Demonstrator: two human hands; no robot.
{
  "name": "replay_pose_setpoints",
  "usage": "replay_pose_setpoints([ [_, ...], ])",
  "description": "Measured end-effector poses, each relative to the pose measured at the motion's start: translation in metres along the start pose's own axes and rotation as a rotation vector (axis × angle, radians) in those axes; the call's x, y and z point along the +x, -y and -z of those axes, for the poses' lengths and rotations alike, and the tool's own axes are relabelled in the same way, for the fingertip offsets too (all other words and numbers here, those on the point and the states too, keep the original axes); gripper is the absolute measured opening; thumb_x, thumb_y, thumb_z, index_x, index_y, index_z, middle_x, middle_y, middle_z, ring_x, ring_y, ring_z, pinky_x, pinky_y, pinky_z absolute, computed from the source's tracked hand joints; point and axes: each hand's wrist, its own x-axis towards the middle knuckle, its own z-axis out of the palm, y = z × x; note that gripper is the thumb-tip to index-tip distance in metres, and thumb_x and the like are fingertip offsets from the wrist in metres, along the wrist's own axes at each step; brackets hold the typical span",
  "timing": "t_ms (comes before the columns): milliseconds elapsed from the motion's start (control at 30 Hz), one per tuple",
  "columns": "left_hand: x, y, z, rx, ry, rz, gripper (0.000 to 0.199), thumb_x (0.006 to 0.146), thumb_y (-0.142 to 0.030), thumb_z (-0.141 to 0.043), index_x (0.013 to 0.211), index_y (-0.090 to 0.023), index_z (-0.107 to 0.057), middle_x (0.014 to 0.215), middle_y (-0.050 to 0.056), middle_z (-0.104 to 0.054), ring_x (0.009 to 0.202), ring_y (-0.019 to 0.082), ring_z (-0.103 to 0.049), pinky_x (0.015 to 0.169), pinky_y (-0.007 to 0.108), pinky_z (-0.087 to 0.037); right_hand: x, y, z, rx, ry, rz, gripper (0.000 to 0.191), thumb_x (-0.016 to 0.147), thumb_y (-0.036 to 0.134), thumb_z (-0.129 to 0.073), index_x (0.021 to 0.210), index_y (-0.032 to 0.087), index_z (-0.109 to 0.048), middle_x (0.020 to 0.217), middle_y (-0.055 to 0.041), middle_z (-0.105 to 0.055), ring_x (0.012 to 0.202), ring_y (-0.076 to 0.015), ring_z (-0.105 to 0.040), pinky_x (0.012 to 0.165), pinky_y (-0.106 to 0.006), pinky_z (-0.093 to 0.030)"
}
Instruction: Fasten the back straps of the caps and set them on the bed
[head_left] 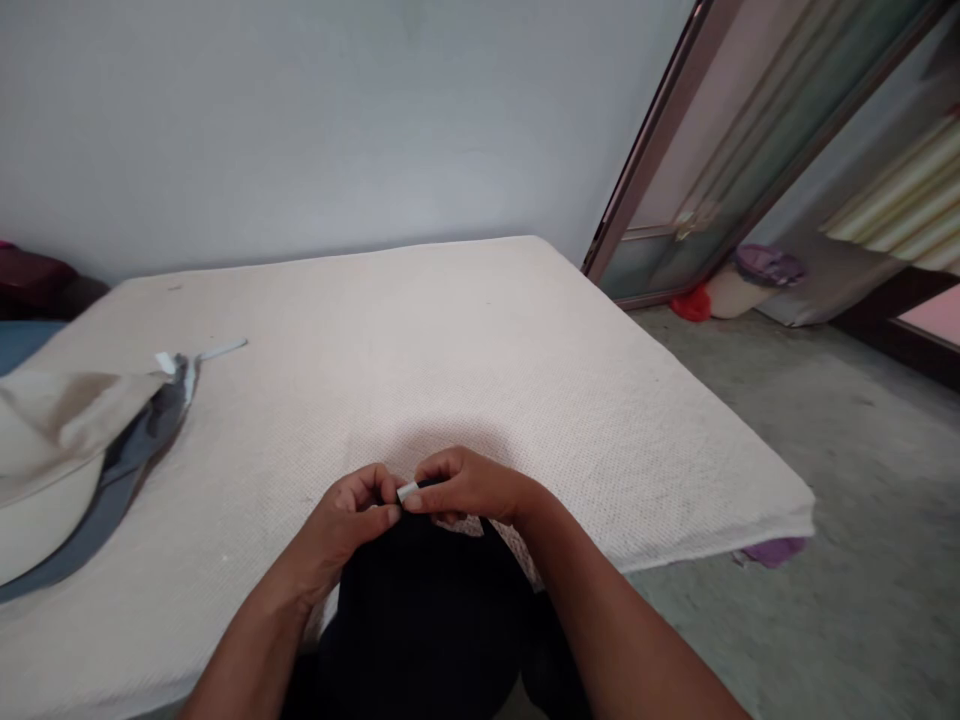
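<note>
At the near edge of the bed, a black cap (427, 620) hangs from both hands, its crown toward me. A small silvery buckle (407, 491) sits at the cap's strap, between my fingertips. My left hand (351, 515) pinches the strap just left of the buckle, thumb and fingers closed. From the other side, my right hand (474, 485) grips the strap, its thumb against the buckle. The fingers hide most of the strap. Farther left, a beige cap (67, 430) rests on a dark grey cap (146, 440) with a loose pale strap end.
A cream textured cover (390, 330) lies over the bed, which meets a plain wall (337, 120). Dark red and blue items are at the far left. On the right are a glass-panelled door (675, 220), a lined bin (750, 280) and the concrete floor (750, 430).
</note>
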Motion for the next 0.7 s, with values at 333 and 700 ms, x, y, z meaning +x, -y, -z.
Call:
replay_pose_setpoints([
  [333,-0.0012,-0.0036,0.0038,-0.146,0.086,0.012,0.021,0.065,-0.015,-0.063,0.085,-0.018,-0.059,0.071,0.002,-0.061,0.062,0.015,-0.057,0.057,0.024,-0.043,-0.0001,-0.0019,0.0038,0.113,0.056,-0.011,0.030,0.070,0.040,-0.070,0.070,0.014,-0.055,0.056,0.0036,-0.053,0.043,-0.0035,-0.039,0.040,-0.017,-0.027],
  [700,-0.0020,-0.0002,-0.0035,-0.035,-0.016,0.088,0.023,0.081,-0.036,-0.059,0.075,-0.014,-0.062,0.065,0.002,-0.057,0.058,0.013,-0.052,0.055,0.024,-0.040,0.0030,-0.0057,0.0033,0.108,0.089,-0.003,0.023,0.073,0.034,-0.068,0.071,0.014,-0.056,0.055,0.0047,-0.051,0.042,-0.0030,-0.037,0.039,-0.017,-0.026],
])
